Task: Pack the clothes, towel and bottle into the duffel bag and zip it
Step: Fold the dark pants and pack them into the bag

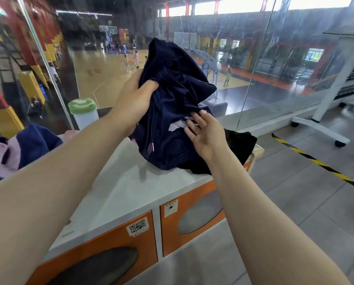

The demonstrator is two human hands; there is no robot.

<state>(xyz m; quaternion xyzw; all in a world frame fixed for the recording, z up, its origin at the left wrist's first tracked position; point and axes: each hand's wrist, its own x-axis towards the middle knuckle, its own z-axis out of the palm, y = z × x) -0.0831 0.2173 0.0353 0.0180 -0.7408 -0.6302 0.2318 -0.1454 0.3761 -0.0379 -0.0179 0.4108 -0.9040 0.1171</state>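
My left hand (133, 99) grips a bunched navy garment (172, 95) and holds it up above the white cabinet top (118, 182). My right hand (202, 132) is open, its fingertips touching the garment's lower right side near a white label. A black piece of cloth (239, 145) lies on the cabinet top behind my right wrist; whether it is clothing or a bag I cannot tell. A white bottle with a green lid (83, 112) stands at the back left. A navy and pink towel (13, 149) lies bunched at the far left. No duffel bag is clearly seen.
The cabinet has orange doors (188, 214) with oval windows on its front. A glass wall (274, 68) runs right behind it, overlooking a basketball court. A white wheeled stand (324, 124) and yellow-black floor tape (316, 163) are on the tiled floor to the right.
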